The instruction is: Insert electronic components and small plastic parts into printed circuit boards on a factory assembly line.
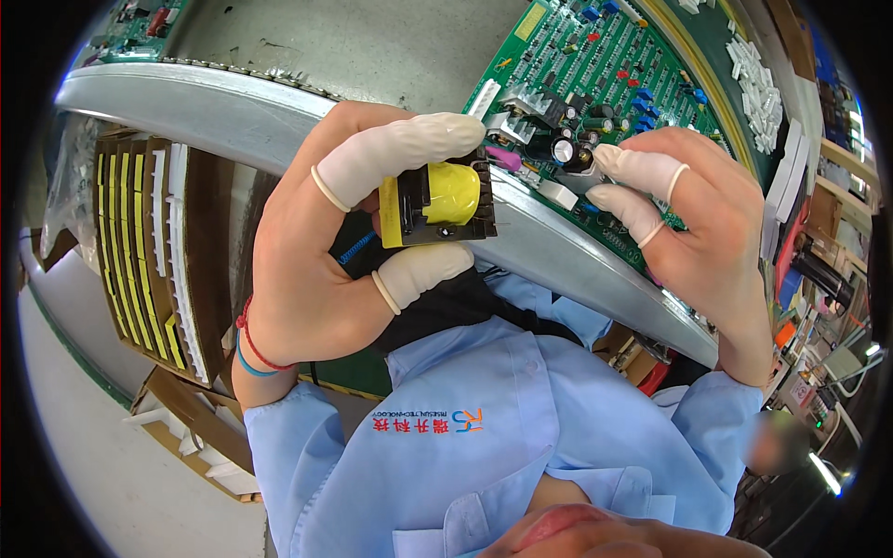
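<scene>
My left hand is closed on a transformer with a black frame and yellow tape, gripped between thumb and fingers. Its row of pins points right, toward the board. White finger cots cover the thumb and a finger. My right hand, also wearing white finger cots, is at a green circuit board. Its thumb and forefinger are bent together beside a small grey part; what lies between the tips is partly hidden. Black capacitors and metal heat sinks stand close to those fingertips.
A metal rail runs along the near edge of the work line. At left stands a cardboard box with rows of yellow transformers. White connectors lie in a pile at the upper right. Another green board is at the upper left.
</scene>
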The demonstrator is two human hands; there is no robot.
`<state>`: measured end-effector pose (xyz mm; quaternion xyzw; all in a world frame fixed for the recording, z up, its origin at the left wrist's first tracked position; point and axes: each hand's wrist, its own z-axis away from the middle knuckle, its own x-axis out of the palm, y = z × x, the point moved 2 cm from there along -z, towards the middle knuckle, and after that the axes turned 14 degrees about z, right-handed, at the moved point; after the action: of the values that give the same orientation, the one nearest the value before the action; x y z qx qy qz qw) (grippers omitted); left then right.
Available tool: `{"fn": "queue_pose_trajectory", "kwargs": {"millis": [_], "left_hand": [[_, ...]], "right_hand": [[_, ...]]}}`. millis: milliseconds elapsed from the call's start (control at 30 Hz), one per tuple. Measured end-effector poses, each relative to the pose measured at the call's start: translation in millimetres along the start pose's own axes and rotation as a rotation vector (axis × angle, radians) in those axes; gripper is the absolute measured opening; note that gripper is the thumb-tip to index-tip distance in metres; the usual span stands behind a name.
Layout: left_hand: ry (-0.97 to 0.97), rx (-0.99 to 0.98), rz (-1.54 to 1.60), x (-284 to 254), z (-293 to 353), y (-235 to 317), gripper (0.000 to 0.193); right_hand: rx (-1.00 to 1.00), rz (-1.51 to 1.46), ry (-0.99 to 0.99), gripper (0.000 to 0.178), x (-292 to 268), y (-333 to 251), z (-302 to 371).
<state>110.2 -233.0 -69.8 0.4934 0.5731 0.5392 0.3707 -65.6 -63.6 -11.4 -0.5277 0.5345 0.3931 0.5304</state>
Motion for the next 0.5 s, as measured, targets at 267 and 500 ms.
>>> {"fn": "queue_pose_trajectory", "kwargs": {"millis": [267, 500], "left_hand": [[0.024, -0.034, -0.033, 1.2, -1.6, 1.4, 0.064], [0.028, 0.014, 0.000, 2.1, -1.6, -1.7, 0.066]], "right_hand": [[-0.020, -0.010, -0.010, 0.032, -1.3, 3.1, -1.1], [0.026, -0.096, -0.041, 0.029, -1.2, 5.9, -6.0]]}}
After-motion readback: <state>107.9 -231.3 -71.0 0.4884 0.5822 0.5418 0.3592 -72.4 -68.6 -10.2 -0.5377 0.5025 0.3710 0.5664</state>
